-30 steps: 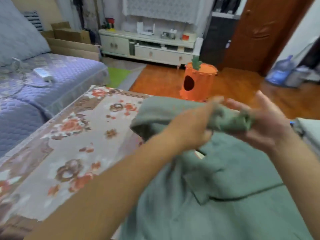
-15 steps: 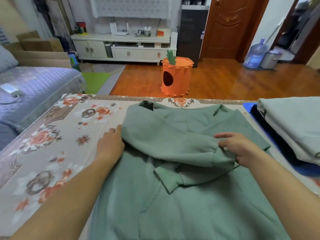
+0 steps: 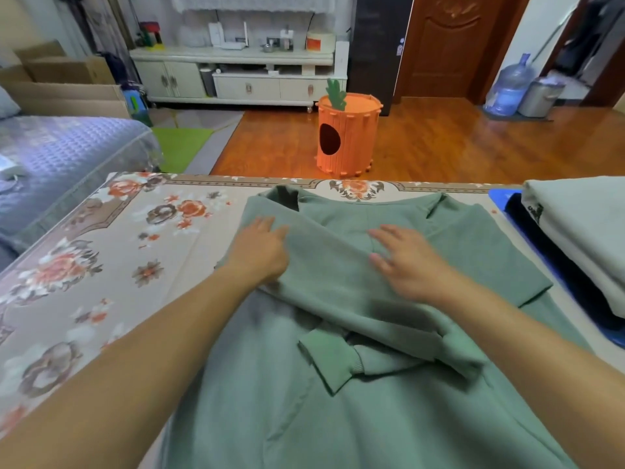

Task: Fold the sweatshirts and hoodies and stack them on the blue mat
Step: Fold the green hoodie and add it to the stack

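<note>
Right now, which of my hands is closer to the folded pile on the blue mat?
Right. The right hand lies flat on the green sweatshirt, on the side toward the folded pile; the left hand presses the sweatshirt's far side.

Single head view, looking forward and down, close over the table (image 3: 101, 265)

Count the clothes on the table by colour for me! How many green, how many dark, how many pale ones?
Green: 1, the green sweatshirt lying under both hands.
Dark: 1, the dark folded garment on the blue mat.
Pale grey: 1, the pale folded garment on top of the dark one.
Total: 3
</note>
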